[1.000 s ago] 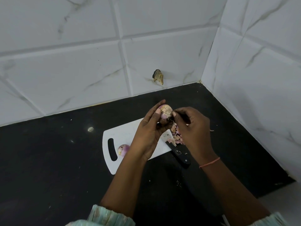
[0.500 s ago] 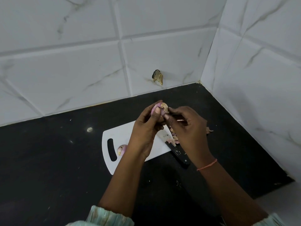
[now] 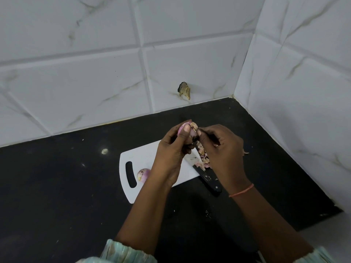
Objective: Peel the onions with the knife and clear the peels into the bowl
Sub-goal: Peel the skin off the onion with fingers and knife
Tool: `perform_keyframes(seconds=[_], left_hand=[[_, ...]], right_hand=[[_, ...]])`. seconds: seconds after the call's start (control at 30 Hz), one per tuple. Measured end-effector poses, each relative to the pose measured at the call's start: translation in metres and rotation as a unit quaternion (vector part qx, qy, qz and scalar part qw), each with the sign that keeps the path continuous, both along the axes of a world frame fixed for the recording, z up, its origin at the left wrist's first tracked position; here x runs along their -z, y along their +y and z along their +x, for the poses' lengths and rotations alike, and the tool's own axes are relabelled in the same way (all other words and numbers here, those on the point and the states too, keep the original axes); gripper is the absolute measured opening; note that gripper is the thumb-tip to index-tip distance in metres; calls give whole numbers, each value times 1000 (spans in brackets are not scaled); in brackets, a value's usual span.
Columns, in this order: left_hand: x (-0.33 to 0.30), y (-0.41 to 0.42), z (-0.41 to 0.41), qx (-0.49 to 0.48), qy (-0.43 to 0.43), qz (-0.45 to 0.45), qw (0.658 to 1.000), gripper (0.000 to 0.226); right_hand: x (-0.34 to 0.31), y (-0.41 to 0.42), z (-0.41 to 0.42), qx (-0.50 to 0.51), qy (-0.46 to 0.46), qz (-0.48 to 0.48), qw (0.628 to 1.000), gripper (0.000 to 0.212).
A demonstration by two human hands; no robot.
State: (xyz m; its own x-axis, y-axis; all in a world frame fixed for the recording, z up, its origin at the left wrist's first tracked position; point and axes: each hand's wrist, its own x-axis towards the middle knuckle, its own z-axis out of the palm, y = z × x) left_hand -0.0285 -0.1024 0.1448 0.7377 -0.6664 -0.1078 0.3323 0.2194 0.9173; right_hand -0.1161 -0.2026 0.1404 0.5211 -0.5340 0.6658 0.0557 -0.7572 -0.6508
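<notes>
My left hand (image 3: 171, 154) grips a small pinkish onion (image 3: 187, 128) above the white cutting board (image 3: 152, 156), thumb on its side. My right hand (image 3: 222, 150) pinches at the onion's dry skin by its top end. A second small onion (image 3: 143, 174) lies on the board near the handle slot. The black-handled knife (image 3: 208, 180) lies on the board's right edge with nobody holding it, partly under my right hand. A heap of peels (image 3: 202, 155) rests on the blade and board. No bowl is in view.
The board sits on a black countertop (image 3: 66, 186) in a corner of white tiled walls (image 3: 190, 63). A brownish scrap (image 3: 184, 90) sticks to the back wall. A loose peel (image 3: 246, 152) lies on the counter right of my right hand.
Both hands have lifted the onion slightly up and left and turned it; more pink side now shows. My right fingers stay at the skin. Board, knife and second onion have not moved.
</notes>
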Motion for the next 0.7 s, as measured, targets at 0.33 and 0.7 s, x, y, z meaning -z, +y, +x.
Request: perform_keyframes(seconds=[0.33,0.7], left_hand=[[-1,1,1,20,55,6,998,48],[0,2,5,44,70,8,997,47]], right_hand=[[-1,-8,7,-11,102,-41,994,6],[-13,-7,2,-27,43,271,961,15]])
